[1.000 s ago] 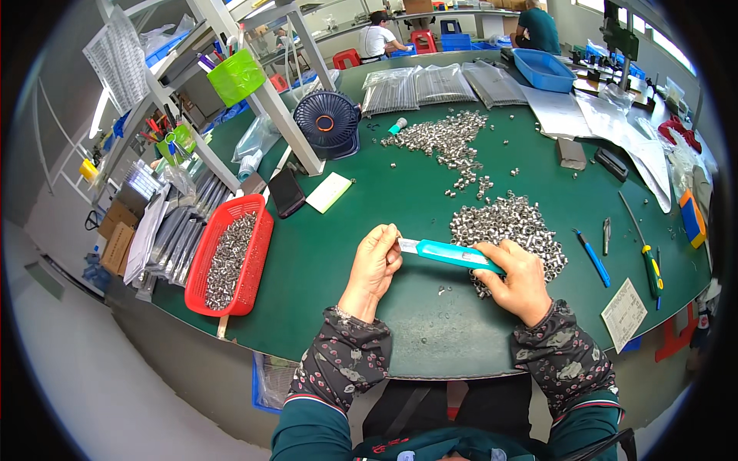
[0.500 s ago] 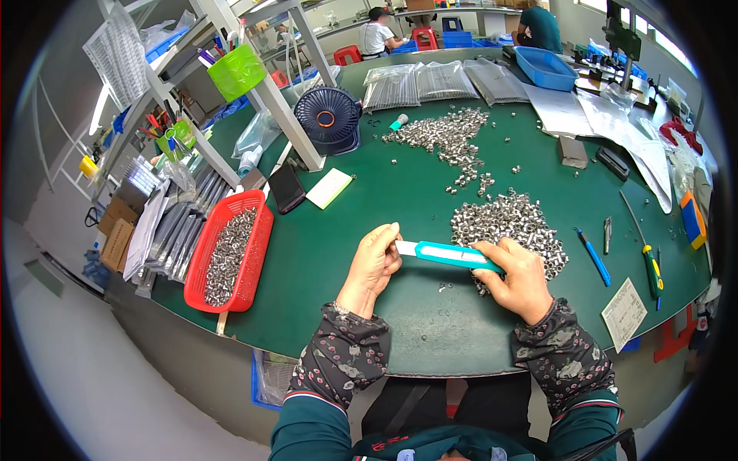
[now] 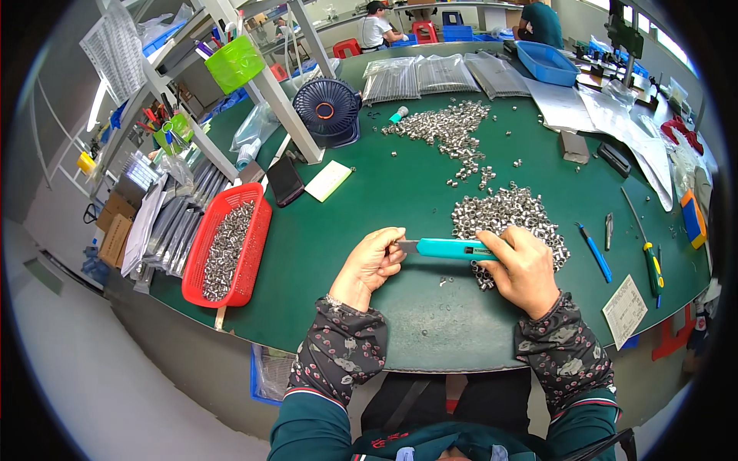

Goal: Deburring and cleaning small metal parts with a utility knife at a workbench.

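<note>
My right hand (image 3: 523, 269) is wrapped round the rear of a teal utility knife (image 3: 446, 248), held level above the table and pointing left. Its short grey blade (image 3: 410, 246) reaches the fingertips of my left hand (image 3: 371, 265), which is closed in a pinch. Something small and metallic may sit between those fingers, but they mostly hide it. Just beyond and partly beneath my right hand lies a heap of small silver metal sleeves (image 3: 511, 215). A few tiny bits (image 3: 446, 282) lie on the green table (image 3: 369, 188) below the knife.
More metal sleeves (image 3: 446, 131) are spread farther back. To the left stand a red basket (image 3: 264, 238) of metal parts, a phone (image 3: 285, 182), a notepad (image 3: 329, 180) and a fan (image 3: 327, 111). On the right lie a blue pen-like tool (image 3: 594, 253), a screwdriver (image 3: 652, 269) and a paper slip (image 3: 624, 311).
The knife has rolled in my right hand, its blade turning from bright to dark grey. My left fingers stay at the blade's tip, pinched slightly more closed.
</note>
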`<act>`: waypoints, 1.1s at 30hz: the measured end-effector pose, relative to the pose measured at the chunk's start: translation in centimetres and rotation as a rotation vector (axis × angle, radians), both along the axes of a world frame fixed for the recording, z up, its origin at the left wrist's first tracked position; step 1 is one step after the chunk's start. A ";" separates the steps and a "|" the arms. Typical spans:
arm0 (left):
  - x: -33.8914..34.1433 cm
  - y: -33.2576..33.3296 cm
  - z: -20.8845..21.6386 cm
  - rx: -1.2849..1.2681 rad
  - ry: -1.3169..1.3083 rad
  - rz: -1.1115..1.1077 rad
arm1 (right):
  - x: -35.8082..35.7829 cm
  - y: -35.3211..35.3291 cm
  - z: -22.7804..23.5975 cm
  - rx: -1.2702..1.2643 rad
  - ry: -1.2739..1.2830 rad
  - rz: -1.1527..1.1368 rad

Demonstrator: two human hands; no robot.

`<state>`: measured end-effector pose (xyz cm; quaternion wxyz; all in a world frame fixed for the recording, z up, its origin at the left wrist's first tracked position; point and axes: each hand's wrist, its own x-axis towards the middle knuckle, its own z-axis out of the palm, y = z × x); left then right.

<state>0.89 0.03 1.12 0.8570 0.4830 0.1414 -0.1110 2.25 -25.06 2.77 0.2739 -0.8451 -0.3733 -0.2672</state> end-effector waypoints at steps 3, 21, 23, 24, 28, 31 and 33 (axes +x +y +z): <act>0.0 0.0 -0.1 0.011 0.010 -0.013 | 0.1 0.0 0.2 -0.024 -0.077 -0.009; 0.2 0.0 -0.5 -0.087 -0.302 0.078 | 0.1 0.3 -0.4 0.139 0.068 -0.044; 0.2 0.0 -0.6 -0.085 -0.333 0.116 | 0.1 0.3 -0.7 0.146 0.092 -0.037; 0.3 0.1 -0.6 -0.084 -0.334 0.116 | 0.1 0.3 -0.7 0.166 0.143 -0.022; 0.4 -0.1 -0.4 -0.069 -0.351 0.124 | 0.2 0.2 -0.9 0.201 0.247 -0.007; 0.4 0.1 -0.8 -0.071 -0.370 0.124 | 0.3 0.1 -1.0 0.204 0.307 0.009; 0.4 0.1 -0.9 -0.076 -0.394 0.116 | 0.4 0.1 -1.1 0.202 0.339 0.024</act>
